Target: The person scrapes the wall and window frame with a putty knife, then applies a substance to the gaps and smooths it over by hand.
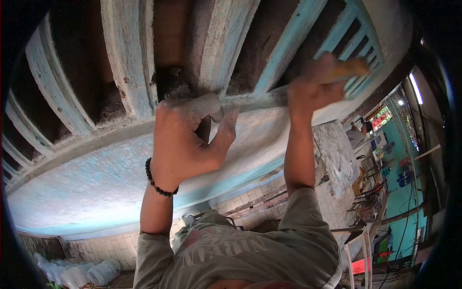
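Observation:
My left hand [190, 137], dusty and wearing a black bead bracelet [156, 185], is at the ledge [262, 100] below a row of worn pale-blue slats [127, 53]. Its fingers are bent, with the thumb apart from the index finger and nothing visible between them. Farther right, my right hand [315, 91] is closed around a yellow-orange tool [353, 69], close to the narrower slats [353, 36]. Motion blurs this hand and the tool, so the tool's exact kind cannot be made out. Under the ledge runs a scuffed white and light-blue surface [106, 178].
A marbled grey-white slab [337, 156] stands to the right, with chairs [368, 202] and a teal wall [399, 139] beyond. Clear plastic bundles [79, 270] lie at lower left on a tiled floor [103, 247]. A metal frame [358, 250] is at lower right.

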Demonstrator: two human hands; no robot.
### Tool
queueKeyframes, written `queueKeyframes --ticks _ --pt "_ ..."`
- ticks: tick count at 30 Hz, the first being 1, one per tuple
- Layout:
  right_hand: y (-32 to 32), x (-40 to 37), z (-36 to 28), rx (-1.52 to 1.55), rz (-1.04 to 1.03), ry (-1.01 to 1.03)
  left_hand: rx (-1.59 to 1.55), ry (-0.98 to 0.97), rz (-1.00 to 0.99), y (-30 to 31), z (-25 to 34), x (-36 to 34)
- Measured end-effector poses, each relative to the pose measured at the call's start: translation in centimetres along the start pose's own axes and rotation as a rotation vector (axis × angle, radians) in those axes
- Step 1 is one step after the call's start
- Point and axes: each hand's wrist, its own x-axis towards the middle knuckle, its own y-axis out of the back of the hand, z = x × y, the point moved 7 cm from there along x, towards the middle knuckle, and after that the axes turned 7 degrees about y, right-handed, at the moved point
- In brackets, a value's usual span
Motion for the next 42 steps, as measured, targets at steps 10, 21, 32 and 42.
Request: queueKeyframes --ticks 10,21,32,42 --pt "-0.6 0.0 -1.5 -0.103 -0.024 0.079 -0.064 0.025 -0.01 -0.2 -0.1 0.0" --pt "-0.6 0.4 -0.5 -0.012 -0.005 0.007 0.009 -0.003 -0.024 -0.2 -0.2 0.0" --pt "0.5 1.3 0.5 0.071 0.056 -0.112 0.002 -0.031 0.031 -0.2 0.3 0.0" --pt "-0.4 -0.7 0.7 -0.017 -0.063 -0.017 0.031 -0.072 -0.045 0.0 0.3 -0.2"
